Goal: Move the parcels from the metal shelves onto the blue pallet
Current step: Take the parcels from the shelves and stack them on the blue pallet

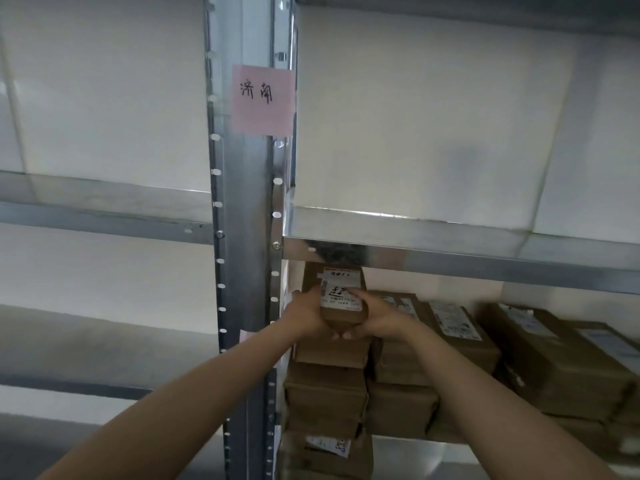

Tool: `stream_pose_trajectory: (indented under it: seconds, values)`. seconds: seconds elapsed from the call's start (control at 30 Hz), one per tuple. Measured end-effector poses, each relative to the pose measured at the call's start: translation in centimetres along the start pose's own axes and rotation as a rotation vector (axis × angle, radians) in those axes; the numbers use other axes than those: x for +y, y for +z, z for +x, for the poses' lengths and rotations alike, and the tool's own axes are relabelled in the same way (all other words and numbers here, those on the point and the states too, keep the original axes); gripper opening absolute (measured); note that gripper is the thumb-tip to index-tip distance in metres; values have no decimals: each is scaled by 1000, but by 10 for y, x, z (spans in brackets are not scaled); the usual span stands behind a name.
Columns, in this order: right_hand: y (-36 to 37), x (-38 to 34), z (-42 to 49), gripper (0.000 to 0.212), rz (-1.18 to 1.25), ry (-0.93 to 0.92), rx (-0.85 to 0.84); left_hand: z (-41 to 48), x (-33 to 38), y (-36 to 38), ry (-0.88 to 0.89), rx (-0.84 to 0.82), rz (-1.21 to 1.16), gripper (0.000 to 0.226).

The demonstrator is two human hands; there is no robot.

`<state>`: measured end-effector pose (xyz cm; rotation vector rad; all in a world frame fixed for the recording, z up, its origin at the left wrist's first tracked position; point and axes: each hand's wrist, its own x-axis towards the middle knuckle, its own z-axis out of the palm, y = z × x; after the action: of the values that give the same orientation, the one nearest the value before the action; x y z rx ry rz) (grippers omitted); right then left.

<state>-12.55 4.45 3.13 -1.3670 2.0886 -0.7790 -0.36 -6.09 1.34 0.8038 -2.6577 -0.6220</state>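
A small brown parcel [341,292] with a white label sits on top of the left stack on the metal shelf [450,251]. My left hand [304,315] grips its left side and my right hand [375,315] grips its right side, with fingers curled under its near end. More brown parcels [450,337] lie stacked to the right and below on the same shelf level. The blue pallet is out of view.
A metal upright [246,237] with a pink handwritten note [262,98] stands just left of the parcels. The shelf board above hangs close over the held parcel. The left bay's shelves [104,216] show no parcels.
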Motion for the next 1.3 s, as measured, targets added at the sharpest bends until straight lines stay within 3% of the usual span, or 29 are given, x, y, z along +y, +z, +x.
stream_pose_trajectory:
  seconds: [0.33,0.63,0.77,1.03,1.3]
  values:
    - [-10,-1,-59,98,-55,-48,17,-51,39,-9,-31,16,7,88]
    - [-50,46,-178,102,-27,-82,80,-112,159,21,-42,21,40,77]
    - [-80,90,-241,103,-23,-36,130,-132,230,55,80,-6,112,79]
    - [-160,195,-367,104,-35,138,304,-131,366,141,324,-181,-158,86]
    - [-244,302,-475,100,-113,356,516,-94,507,238,600,-297,-245,91]
